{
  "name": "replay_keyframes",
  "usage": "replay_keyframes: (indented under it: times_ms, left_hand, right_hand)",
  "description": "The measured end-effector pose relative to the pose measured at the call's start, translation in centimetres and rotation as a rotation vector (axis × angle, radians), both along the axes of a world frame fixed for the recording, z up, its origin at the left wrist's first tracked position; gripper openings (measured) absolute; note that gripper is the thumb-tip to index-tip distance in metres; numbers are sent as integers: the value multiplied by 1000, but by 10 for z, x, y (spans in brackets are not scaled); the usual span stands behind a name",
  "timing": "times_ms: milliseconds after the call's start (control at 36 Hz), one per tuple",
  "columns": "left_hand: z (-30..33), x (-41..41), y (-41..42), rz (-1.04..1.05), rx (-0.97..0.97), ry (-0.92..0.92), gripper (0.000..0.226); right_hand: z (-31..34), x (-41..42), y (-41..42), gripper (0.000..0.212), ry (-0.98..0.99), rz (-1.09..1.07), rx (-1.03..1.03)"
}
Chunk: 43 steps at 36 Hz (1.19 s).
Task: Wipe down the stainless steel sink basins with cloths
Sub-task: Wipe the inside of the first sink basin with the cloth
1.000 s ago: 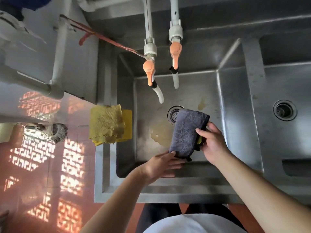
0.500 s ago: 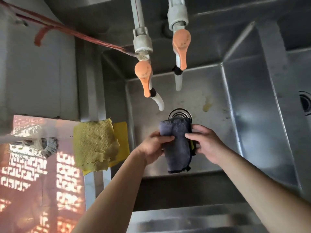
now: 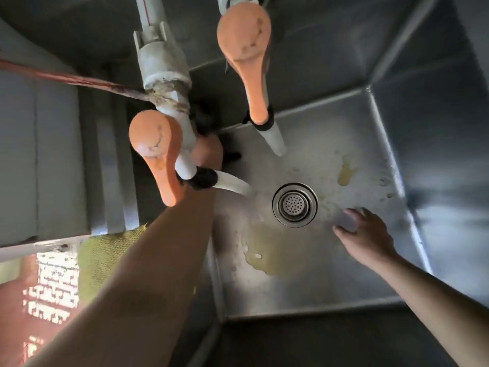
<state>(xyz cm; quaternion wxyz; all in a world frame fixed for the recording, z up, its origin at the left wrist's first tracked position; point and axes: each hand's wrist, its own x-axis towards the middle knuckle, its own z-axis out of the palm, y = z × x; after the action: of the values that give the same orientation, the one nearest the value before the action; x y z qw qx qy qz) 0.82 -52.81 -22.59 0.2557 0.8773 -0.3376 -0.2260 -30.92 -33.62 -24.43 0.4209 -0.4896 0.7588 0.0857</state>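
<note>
The left forearm (image 3: 148,274) crosses the near left of the view, passing over a yellow-green cloth (image 3: 105,260) that lies on the sink's left rim, and reaches up behind the left tap. The left hand (image 3: 209,152) is mostly hidden by that tap's orange lever (image 3: 156,154); something dark, possibly the grey cloth, shows beside it, but whether the hand grips it cannot be told. The right hand (image 3: 362,234) hovers low over the basin floor (image 3: 304,274), fingers spread and relaxed, holding nothing, just right of the round drain strainer (image 3: 295,205). Yellowish stains (image 3: 267,258) mark the steel near the drain. Farther back, a second orange lever (image 3: 246,56) hangs above the rear wall.
</note>
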Motion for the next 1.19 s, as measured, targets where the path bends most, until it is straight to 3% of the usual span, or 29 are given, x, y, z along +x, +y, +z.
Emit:
replay_keyframes:
  times_ms: [83,167,278,528,639,750,861,1194]
  left_hand:
    - [-21,-9,8,-374,-28,-406,43]
    - [-67,0,25,-726,190,-517,60]
    - [-82,1,27,-747,285,-590,63]
    - [-89,-2,26,-702,384,-423,66]
    - [-75,-2,45,-826,429,-402,64]
    - [-77,-5,87,-929,479,-471,64]
    - [-86,-10,130,-803,531,-277,62]
    - [-63,-15,261,-922,717,-142,62]
  right_hand:
    - [-13,0,-6,67,41,77,21]
    - [-24,5,-8,74,60,115,56]
    - [-31,11,-2,84,37,162,130]
    - [-35,14,9,96,138,299,85]
    - [-33,15,7,94,132,292,89]
    - [-26,10,2,93,107,312,131]
    - [-15,3,0,92,109,329,163]
    - [42,32,56,79,-47,486,421]
